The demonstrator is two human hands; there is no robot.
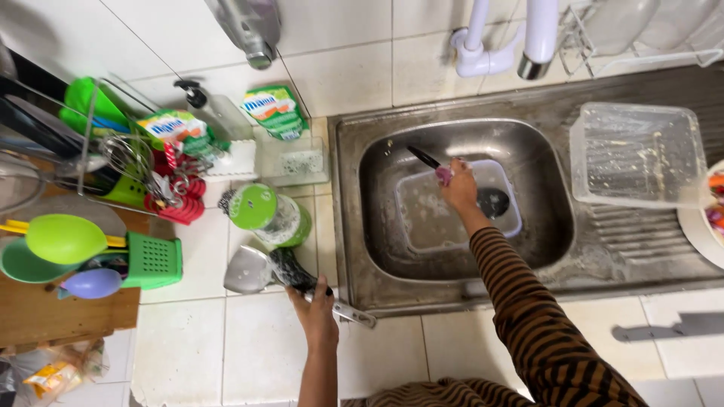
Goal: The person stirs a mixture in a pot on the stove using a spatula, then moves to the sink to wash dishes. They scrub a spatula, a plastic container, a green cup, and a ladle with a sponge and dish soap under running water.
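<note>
Hands first: left hand (315,300) is closed round the black handle of a steel spatula (260,270), w/ the blade pointing left over the white tiled counter (264,354), just off the front left corner of the stainless steel sink (543,249). Right hand (458,185), in a brown-and-black striped sleeve (528,301), reaches into the sink basin & is curled round sth small and pink (444,175); can't tell what it is. It's pressed vs. a black-bladed knife (424,157), which slants toward the basin's back left. Under the hand sits a clear rectangular plastic container (430,218) w/ suds in it, roughly mid-basin; a dark ladle bowl (494,201) lies at the container's right side, just beside the hand.

On the sink's drainboard, right side, another clear plastic tub (637,154) w/ food residue. White plate edge (697,234) at the far right edge. White tap pipe (539,34) at the back above the sink.

Left of the sink on the counter: green-capped round bottle (268,215) lying on its side, near the spatula blade; soap pump bottle (211,109) & green detergent pouches (273,111) along the back wall; wire rack w/ utensils (121,166) at the left edge; green plastic ladle (64,239) & green basket (153,260) on a wooden board (45,309).
</note>
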